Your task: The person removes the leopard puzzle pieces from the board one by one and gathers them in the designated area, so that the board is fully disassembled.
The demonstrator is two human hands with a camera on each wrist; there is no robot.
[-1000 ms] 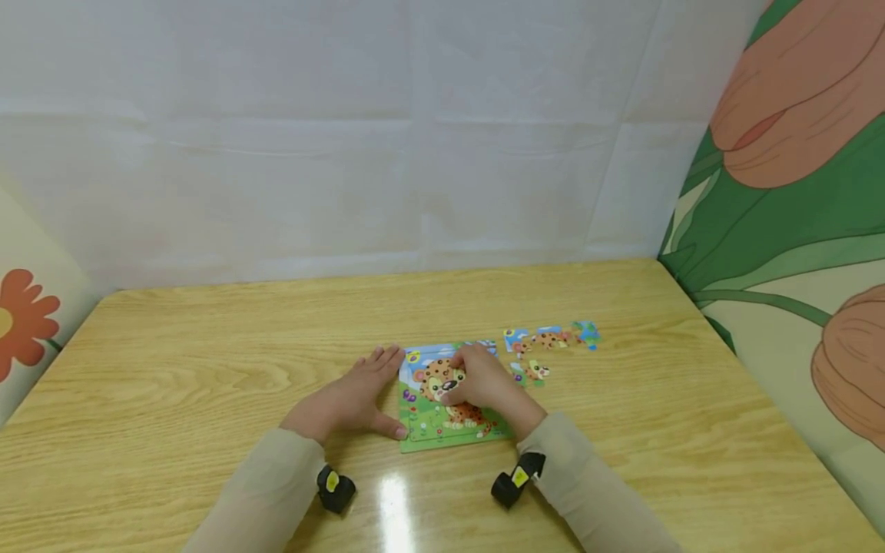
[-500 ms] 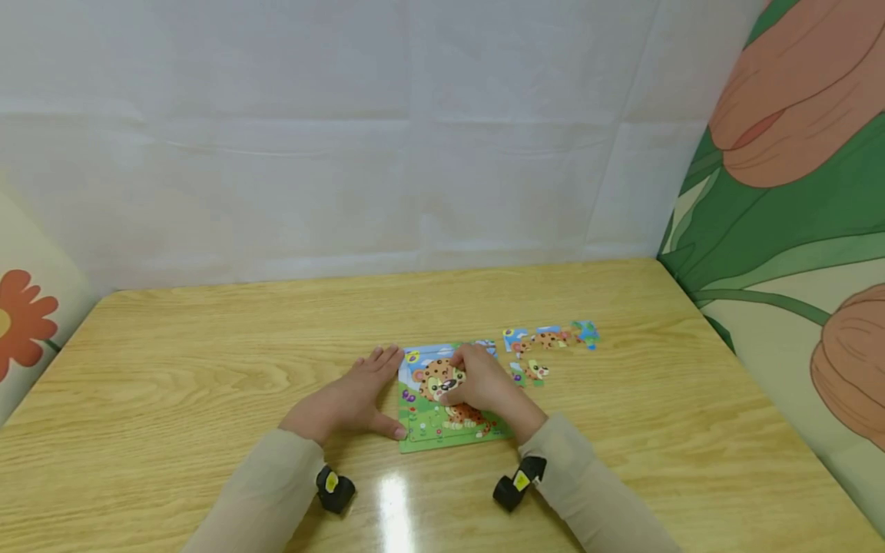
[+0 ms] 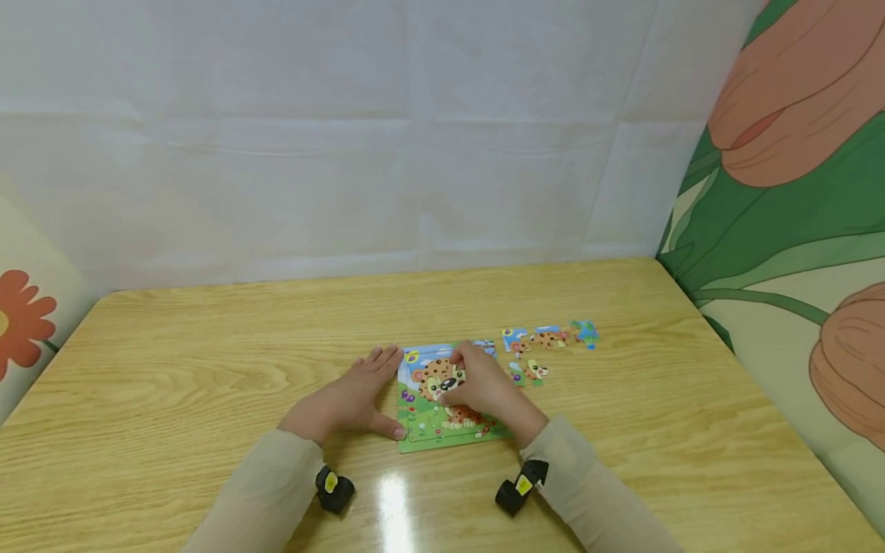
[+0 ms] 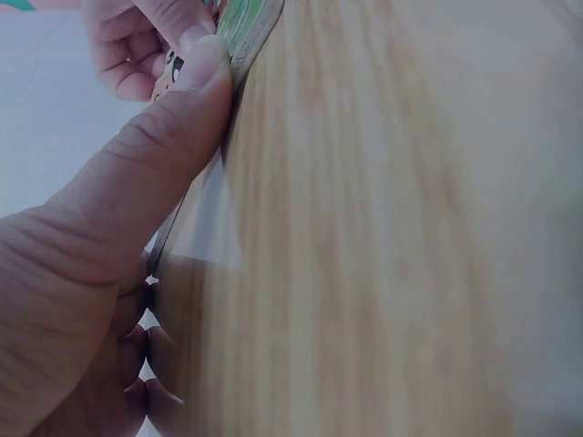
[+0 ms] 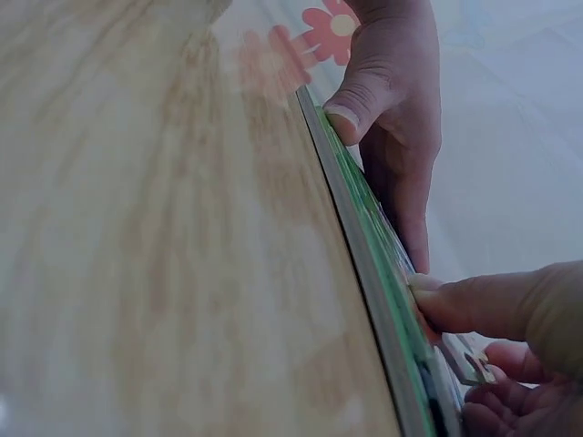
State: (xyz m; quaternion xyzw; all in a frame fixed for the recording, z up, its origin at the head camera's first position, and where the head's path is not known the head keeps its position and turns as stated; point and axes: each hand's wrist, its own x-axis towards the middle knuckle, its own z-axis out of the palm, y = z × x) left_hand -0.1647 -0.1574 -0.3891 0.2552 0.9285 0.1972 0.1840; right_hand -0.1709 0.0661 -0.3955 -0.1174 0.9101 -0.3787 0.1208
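A person in pale sleeves [image 3: 270,480] works at a picture board [image 3: 423,443] lying flat on a wood-grained bench [image 3: 207,353], well in from the far edge and slightly right of midway between the side edges. The left hand [image 3: 349,395] has its fingers spread apart and fairly straight along the board's left side, thumb at the near left corner, a brace that probably guards against sliding on the glossy surface. The right hand [image 3: 487,384] is clamped on a thin piece [image 5: 469,362], pinched between thumb and fingers over the board and tilted in the right wrist view, a grip that likely allows fine turning; whether the piece touches the board cannot be told. Loose pieces [image 3: 546,339] lie between the board and the bench's far right corner, apparently set there for easy reach by the right hand. They are flat, with knobbed and notched outlines, printed in spots, blue and green. The board is a thin, squarish slab with a grey-brown edge under a bright printed face of a spotted cub on grass. Behind the bench's far edge hangs a creased white sheet [image 3: 346,153].
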